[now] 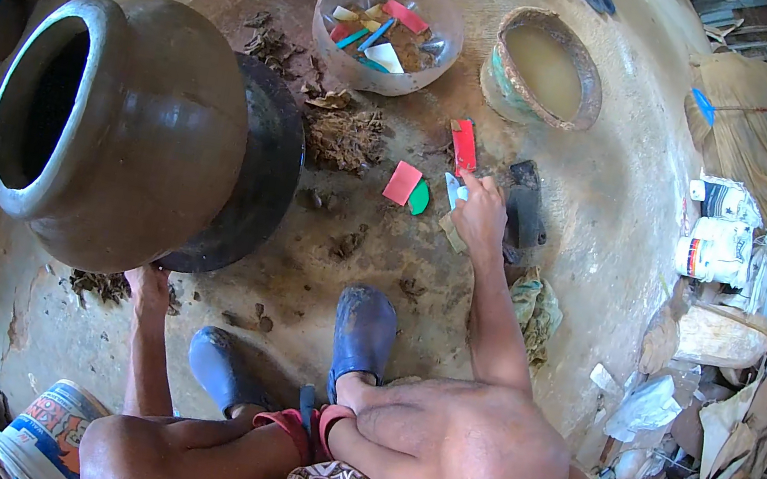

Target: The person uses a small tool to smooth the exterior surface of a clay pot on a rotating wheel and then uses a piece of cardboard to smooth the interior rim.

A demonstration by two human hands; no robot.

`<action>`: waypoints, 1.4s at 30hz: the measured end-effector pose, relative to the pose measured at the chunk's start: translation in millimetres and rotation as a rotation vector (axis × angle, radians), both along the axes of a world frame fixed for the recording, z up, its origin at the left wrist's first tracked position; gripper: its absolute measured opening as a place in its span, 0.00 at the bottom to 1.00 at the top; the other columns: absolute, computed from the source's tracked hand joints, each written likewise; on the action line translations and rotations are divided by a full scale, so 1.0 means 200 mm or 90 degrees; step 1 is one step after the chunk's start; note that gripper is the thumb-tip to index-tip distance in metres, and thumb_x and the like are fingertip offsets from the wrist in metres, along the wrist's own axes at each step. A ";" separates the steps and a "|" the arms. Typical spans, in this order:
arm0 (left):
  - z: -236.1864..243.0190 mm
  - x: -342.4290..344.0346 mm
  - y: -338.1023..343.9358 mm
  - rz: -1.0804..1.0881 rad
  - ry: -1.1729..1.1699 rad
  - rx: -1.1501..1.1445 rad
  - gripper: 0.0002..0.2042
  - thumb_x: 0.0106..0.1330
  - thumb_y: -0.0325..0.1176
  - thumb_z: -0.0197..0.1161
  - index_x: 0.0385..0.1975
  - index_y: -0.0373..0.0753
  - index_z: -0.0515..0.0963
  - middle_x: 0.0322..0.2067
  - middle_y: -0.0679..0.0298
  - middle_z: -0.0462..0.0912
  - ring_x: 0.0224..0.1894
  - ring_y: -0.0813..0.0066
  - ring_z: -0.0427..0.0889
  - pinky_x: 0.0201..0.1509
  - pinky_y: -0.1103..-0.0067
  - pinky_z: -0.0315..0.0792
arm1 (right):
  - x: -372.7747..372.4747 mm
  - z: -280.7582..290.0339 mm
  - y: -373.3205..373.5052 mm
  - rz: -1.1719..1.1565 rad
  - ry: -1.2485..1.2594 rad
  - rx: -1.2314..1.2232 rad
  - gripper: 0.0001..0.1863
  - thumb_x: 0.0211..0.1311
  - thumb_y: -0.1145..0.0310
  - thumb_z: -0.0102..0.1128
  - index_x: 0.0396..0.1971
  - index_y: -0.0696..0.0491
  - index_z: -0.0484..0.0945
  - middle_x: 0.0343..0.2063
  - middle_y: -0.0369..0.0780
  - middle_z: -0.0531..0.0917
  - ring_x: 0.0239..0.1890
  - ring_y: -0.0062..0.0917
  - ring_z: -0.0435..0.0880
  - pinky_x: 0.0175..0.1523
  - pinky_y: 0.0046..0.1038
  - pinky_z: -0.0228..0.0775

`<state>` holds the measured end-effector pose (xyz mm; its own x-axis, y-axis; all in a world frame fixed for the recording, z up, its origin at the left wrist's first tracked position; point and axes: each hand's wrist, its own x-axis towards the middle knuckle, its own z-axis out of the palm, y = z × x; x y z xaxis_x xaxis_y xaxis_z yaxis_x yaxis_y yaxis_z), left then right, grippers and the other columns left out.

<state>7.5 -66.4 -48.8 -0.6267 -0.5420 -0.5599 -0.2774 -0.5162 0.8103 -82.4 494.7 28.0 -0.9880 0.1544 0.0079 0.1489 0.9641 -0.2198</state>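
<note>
A large brown clay pot [170, 123] lies tilted at the left, its wide mouth facing left. Its base rests in a round black basin-like support [263, 169]. My left hand [149, 286] is at the lower edge of the pot and support, its fingers hidden beneath. My right hand [480, 213] reaches down to the floor, index finger stretched out and fingertips at a red plastic strip [462, 146] and a whitish-blue piece [452, 188]. Beside them lie a pink square piece [402, 183] and a green oval piece [419, 198].
A translucent bowl [335, 3] holds several coloured scraps. Right of it stands a bucket of cloudy water [546, 69]. A dark block [526, 205] and a crumpled cloth [533, 315] lie beside my right arm. White containers [715, 249] line the right; a paint bucket [47, 432] stands lower left.
</note>
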 end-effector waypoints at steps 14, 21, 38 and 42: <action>-0.14 -0.06 0.08 0.052 -0.061 -0.075 0.25 0.75 0.48 0.57 0.65 0.40 0.69 0.57 0.59 0.78 0.52 0.62 0.80 0.51 0.63 0.76 | -0.05 -0.35 -0.05 0.005 0.054 -0.272 0.19 0.49 0.67 0.72 0.42 0.54 0.80 0.35 0.47 0.86 0.39 0.40 0.87 0.47 0.39 0.78; -0.06 0.02 -0.04 -0.074 -0.102 -0.105 0.23 0.73 0.48 0.56 0.63 0.46 0.71 0.48 0.62 0.81 0.47 0.69 0.80 0.46 0.65 0.78 | -0.01 -0.19 -0.29 -0.044 -0.124 -0.311 0.09 0.52 0.69 0.72 0.28 0.55 0.80 0.28 0.44 0.84 0.32 0.31 0.84 0.39 0.34 0.75; -0.03 -0.04 -0.23 -0.190 -0.110 -0.245 0.27 0.75 0.49 0.56 0.64 0.34 0.71 0.59 0.57 0.78 0.58 0.64 0.77 0.62 0.69 0.71 | -1.40 0.38 -0.52 0.129 0.041 0.053 0.10 0.54 0.71 0.62 0.34 0.56 0.88 0.32 0.55 0.87 0.39 0.50 0.89 0.45 0.46 0.81; 0.04 -0.05 -0.24 -0.182 -0.127 -0.229 0.27 0.75 0.50 0.55 0.65 0.35 0.71 0.59 0.56 0.78 0.59 0.63 0.77 0.63 0.69 0.71 | -1.50 0.19 -0.57 0.112 -0.058 0.126 0.11 0.50 0.74 0.62 0.34 0.57 0.88 0.33 0.58 0.86 0.41 0.53 0.88 0.47 0.49 0.81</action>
<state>-2.1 -113.9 -40.4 -0.6782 -0.5454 -0.4925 -0.5341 -0.0946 0.8401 -381.5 381.0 65.7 -0.9975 -0.0148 -0.0686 -0.0135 0.9997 -0.0182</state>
